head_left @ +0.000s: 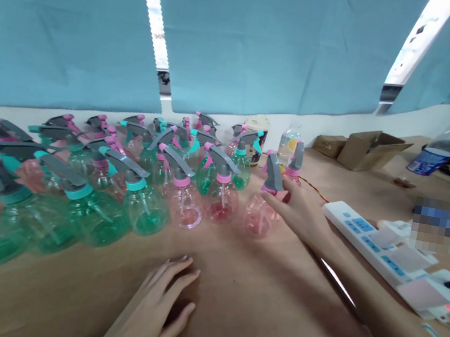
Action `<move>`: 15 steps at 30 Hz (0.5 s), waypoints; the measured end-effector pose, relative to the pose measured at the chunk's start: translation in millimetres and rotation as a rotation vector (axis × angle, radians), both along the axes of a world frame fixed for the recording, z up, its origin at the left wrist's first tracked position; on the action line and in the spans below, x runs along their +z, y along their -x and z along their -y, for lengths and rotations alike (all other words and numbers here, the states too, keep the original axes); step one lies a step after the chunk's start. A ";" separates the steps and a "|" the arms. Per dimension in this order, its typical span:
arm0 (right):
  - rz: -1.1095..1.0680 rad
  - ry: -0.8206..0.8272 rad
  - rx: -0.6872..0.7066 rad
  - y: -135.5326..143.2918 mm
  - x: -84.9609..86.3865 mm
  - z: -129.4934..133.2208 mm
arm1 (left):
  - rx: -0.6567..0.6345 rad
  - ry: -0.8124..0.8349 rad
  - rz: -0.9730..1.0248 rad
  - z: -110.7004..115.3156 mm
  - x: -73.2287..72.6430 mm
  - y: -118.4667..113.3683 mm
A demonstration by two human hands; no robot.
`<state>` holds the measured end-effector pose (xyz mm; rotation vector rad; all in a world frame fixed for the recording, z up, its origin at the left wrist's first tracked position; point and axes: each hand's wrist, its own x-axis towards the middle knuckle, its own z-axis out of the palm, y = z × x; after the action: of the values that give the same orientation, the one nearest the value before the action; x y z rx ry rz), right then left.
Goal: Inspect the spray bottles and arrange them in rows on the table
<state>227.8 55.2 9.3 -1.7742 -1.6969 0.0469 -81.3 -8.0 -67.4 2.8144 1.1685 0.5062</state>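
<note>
My left hand (159, 305) rests low over the table in the lower middle, palm down, fingers spread and holding nothing. On the right, my right hand (300, 208) is at the neck of a pink spray bottle (258, 221), its thumb across the front and its fingers behind the grey and pink head. That bottle stands upright at the right end of the group. Just left of it are two more pink bottles (221, 201) (186, 208). Several green spray bottles (149, 216) with grey and teal heads stand further left.
A white power strip (363, 239) with plugged-in adapters lies beside my right forearm. Behind stand a clear bottle (288, 145), a cup (260, 125), an open cardboard box (365, 152) and a blue-capped water bottle (439, 151). Blue sheeting (274, 38) hangs at the back.
</note>
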 end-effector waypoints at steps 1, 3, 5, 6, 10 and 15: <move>-0.006 0.007 0.027 -0.3 0.7 8.5 | 0.003 0.029 0.022 1.3 0.6 -1.0; -0.068 0.037 0.125 1.9 3.0 26.2 | -0.005 0.081 0.083 4.4 3.2 -3.8; -0.193 0.101 0.279 8.3 6.0 42.8 | -0.019 0.126 0.139 8.1 7.5 -7.4; -0.252 0.142 0.365 13.1 7.4 49.8 | -0.021 0.149 0.155 10.0 10.0 -9.5; -0.318 0.222 0.562 41.0 13.4 67.8 | 0.026 0.214 0.221 16.3 18.0 -16.2; -0.347 0.313 0.743 84.5 24.7 77.1 | 0.046 0.402 0.410 20.0 17.6 -10.8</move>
<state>143.2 -21.9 34.0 -1.1385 -2.0516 0.9275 -70.6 -28.0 -49.8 2.2170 1.1018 0.7158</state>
